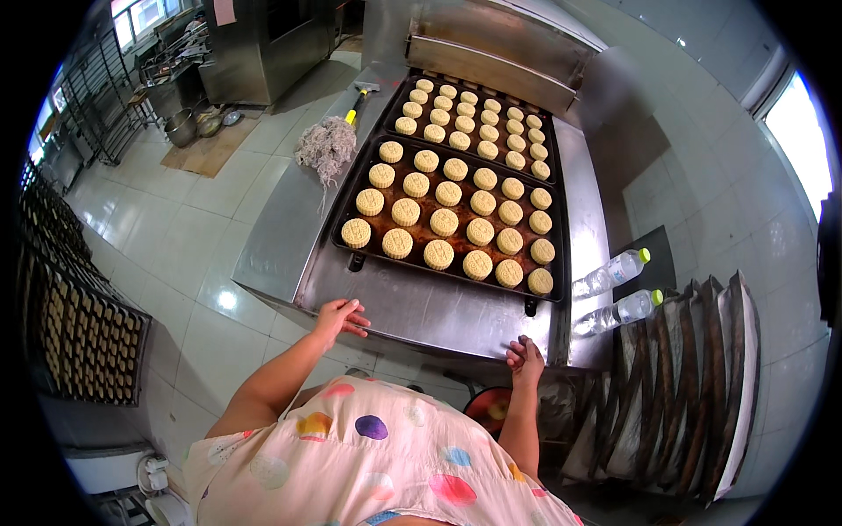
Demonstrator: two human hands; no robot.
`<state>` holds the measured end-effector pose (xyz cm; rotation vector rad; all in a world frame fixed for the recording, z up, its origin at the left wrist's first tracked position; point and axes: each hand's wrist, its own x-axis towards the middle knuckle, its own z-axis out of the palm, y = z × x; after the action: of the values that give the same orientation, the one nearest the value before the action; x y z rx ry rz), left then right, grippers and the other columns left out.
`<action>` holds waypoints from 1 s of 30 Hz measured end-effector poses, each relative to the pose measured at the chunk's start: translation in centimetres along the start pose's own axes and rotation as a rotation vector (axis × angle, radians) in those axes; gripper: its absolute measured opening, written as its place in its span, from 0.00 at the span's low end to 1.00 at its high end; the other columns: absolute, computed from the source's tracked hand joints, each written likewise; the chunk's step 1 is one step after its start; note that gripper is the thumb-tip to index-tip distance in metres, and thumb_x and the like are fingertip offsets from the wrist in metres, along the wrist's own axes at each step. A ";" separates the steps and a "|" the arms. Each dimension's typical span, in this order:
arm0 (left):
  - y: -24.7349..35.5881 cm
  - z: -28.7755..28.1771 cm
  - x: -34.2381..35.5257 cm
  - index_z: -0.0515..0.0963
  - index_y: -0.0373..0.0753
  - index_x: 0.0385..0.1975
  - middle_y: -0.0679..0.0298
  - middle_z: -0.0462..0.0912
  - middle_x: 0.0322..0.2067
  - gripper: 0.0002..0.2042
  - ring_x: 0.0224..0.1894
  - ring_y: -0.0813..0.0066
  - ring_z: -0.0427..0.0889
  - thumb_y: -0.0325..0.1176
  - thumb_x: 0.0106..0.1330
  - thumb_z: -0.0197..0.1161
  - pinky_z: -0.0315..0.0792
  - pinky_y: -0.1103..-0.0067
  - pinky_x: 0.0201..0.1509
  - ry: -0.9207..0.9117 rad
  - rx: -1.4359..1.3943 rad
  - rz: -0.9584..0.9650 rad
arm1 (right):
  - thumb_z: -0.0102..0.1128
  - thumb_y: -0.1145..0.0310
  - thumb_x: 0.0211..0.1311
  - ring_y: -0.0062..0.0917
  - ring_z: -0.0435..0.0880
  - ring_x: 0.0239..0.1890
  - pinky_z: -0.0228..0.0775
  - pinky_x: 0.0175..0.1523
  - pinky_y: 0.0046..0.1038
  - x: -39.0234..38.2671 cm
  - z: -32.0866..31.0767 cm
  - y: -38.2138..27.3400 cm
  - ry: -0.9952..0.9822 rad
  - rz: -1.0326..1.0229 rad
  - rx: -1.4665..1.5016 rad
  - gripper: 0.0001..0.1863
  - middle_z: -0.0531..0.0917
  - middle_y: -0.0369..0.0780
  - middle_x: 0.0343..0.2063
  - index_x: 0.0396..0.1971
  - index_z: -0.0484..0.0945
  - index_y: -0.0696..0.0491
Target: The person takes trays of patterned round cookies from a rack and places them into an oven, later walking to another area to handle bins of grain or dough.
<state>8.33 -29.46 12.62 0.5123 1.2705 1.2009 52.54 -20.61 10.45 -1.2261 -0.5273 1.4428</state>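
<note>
My left hand hovers at the front edge of the steel worktop, fingers apart and holding nothing. My right hand is near that edge further right, its fingers loosely curled and apart, with nothing clearly held. Beyond them lie two dark baking trays with rows of several round, pale, moulded pastries. Two clear plastic bottles with yellow-green caps lie on their sides to the right. A mop head and a yellow-handled scraper rest on the worktop's left side.
Racks of filled trays stand left on the tiled floor. Stacked, bent pale sheets lean at lower right. A dark round pan sits below the worktop. Metal bowls lie on cardboard at back left, near a steel machine.
</note>
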 end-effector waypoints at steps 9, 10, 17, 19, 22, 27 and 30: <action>-0.2 -0.1 -0.3 0.72 0.31 0.39 0.49 0.82 0.28 0.17 0.23 0.63 0.83 0.42 0.68 0.53 0.79 0.75 0.27 -0.004 0.005 -0.005 | 0.53 0.61 0.65 0.28 0.81 0.20 0.71 0.19 0.22 -0.2 -0.2 0.4 0.014 -0.004 -0.022 0.15 0.83 0.44 0.29 0.44 0.74 0.56; -0.2 0.0 -0.3 0.72 0.30 0.38 0.49 0.82 0.28 0.17 0.23 0.63 0.83 0.42 0.68 0.53 0.79 0.75 0.27 -0.001 0.002 -0.002 | 0.53 0.61 0.65 0.28 0.81 0.20 0.71 0.19 0.22 -0.2 -0.3 0.4 0.015 -0.003 -0.023 0.15 0.83 0.44 0.29 0.44 0.74 0.56; -0.5 0.1 -0.4 0.72 0.30 0.38 0.49 0.81 0.28 0.17 0.23 0.63 0.83 0.42 0.68 0.53 0.79 0.74 0.27 0.010 -0.011 0.015 | 0.53 0.60 0.65 0.31 0.82 0.18 0.72 0.17 0.23 0.0 -0.6 0.5 0.013 0.006 -0.004 0.16 0.83 0.45 0.29 0.43 0.73 0.56; -0.5 0.1 -0.4 0.72 0.30 0.38 0.49 0.81 0.28 0.16 0.23 0.63 0.83 0.42 0.68 0.53 0.80 0.73 0.27 0.006 -0.010 0.015 | 0.53 0.61 0.65 0.29 0.82 0.19 0.72 0.18 0.22 -0.1 -0.6 0.5 0.012 0.004 -0.016 0.15 0.83 0.45 0.29 0.44 0.74 0.56; -0.6 0.0 -0.4 0.72 0.30 0.37 0.49 0.82 0.28 0.16 0.24 0.62 0.83 0.41 0.68 0.53 0.80 0.73 0.28 0.001 -0.008 0.015 | 0.53 0.61 0.65 0.28 0.82 0.20 0.72 0.19 0.22 -0.3 -0.5 0.5 0.011 0.001 -0.025 0.15 0.83 0.44 0.29 0.44 0.74 0.56; -0.5 0.1 -0.6 0.72 0.30 0.38 0.49 0.82 0.28 0.16 0.23 0.62 0.83 0.41 0.68 0.53 0.79 0.74 0.28 0.001 0.002 0.017 | 0.53 0.61 0.65 0.28 0.82 0.20 0.71 0.19 0.22 -0.5 -0.5 0.5 0.018 -0.005 -0.026 0.15 0.83 0.43 0.28 0.44 0.74 0.56; -0.5 0.1 -0.7 0.72 0.30 0.38 0.49 0.82 0.28 0.17 0.23 0.62 0.83 0.42 0.68 0.53 0.79 0.74 0.28 0.011 0.003 0.009 | 0.53 0.61 0.65 0.29 0.81 0.20 0.71 0.19 0.22 -0.6 -0.6 0.6 0.003 -0.010 -0.015 0.15 0.83 0.44 0.28 0.43 0.74 0.56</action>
<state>8.79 -30.26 12.53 0.5148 1.2812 1.2108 52.74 -21.47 9.95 -1.2362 -0.5423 1.4306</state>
